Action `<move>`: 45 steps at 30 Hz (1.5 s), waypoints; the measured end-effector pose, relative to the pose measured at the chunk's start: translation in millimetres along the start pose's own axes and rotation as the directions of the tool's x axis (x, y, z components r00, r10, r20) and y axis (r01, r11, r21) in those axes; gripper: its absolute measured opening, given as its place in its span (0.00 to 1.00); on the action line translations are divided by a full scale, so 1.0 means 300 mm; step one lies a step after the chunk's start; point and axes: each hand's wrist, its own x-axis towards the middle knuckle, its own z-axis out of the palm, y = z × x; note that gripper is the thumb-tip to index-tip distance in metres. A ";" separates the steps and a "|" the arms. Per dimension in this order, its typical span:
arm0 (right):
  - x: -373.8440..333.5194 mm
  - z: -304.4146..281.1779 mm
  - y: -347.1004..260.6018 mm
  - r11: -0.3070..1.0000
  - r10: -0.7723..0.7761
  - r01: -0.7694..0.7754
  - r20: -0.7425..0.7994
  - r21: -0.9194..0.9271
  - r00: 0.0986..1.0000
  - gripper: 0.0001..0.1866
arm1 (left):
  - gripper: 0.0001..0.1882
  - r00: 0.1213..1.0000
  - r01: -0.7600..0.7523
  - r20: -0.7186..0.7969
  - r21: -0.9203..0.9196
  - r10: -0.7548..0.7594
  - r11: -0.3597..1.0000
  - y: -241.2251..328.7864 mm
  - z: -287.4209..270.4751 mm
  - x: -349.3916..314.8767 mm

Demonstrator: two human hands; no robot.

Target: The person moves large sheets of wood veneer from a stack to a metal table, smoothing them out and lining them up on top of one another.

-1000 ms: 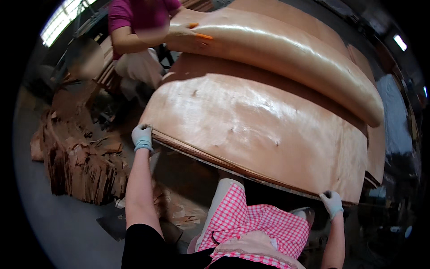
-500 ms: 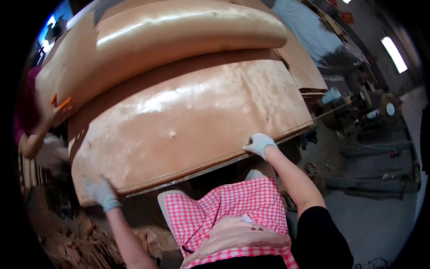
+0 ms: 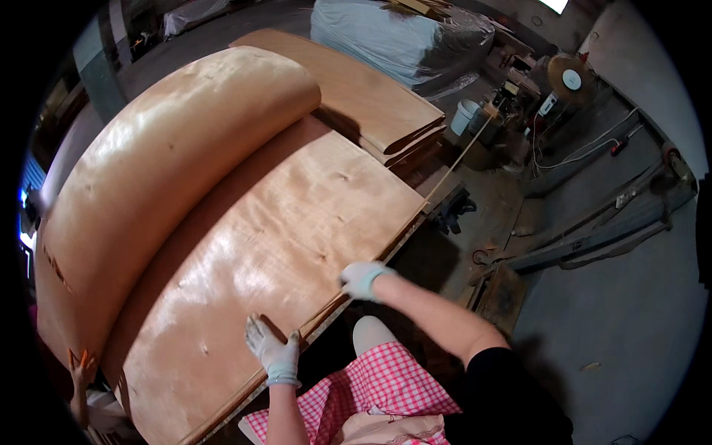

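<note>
A: In the head view, what do the two hands do?

B: Both wear pale gloves. The left hand (image 3: pixel 273 348) lies flat on the top veneer sheet (image 3: pixel 267 252), close to its near edge, with the fingers (image 3: pixel 256 330) spread wide and holding nothing. The right hand (image 3: pixel 363 279) is at the same edge, further to the right. Its fingers are curled on the rim of the sheet, but I cannot tell if they really grip it.

A: Where is the sheet?

B: It lies on top of a stack of similar thin sheets, which makes a low surface just in front of the person. Behind it, a second sheet (image 3: pixel 156 178) bends up in a big curved roll.

A: Is somebody else there?

B: At the lower left, another person's hand in an orange glove (image 3: pixel 80 365) touches the far end of the curved sheet.

A: And around?

B: A second veneer pile (image 3: pixel 356 96) stands behind, a white bucket (image 3: pixel 465 116) beside it, and a wrapped bundle (image 3: pixel 386 37) further back on the floor.
</note>
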 end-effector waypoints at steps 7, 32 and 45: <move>-0.017 -0.373 0.710 0.949 0.280 -0.305 -0.229 -0.083 0.932 0.17 | 0.58 0.998 0.038 0.040 0.049 -0.040 0.998 -0.001 -0.020 0.007; -0.467 0.264 -0.237 0.643 -0.225 0.513 -0.500 0.568 0.836 0.06 | 0.18 0.939 -0.343 -0.203 -0.618 0.277 0.708 0.217 -0.182 -0.332; -0.248 0.263 -0.448 0.895 -0.353 0.405 -0.262 0.184 0.898 0.10 | 0.06 0.467 0.073 -0.300 -0.925 -0.832 0.374 -0.848 -0.456 -0.469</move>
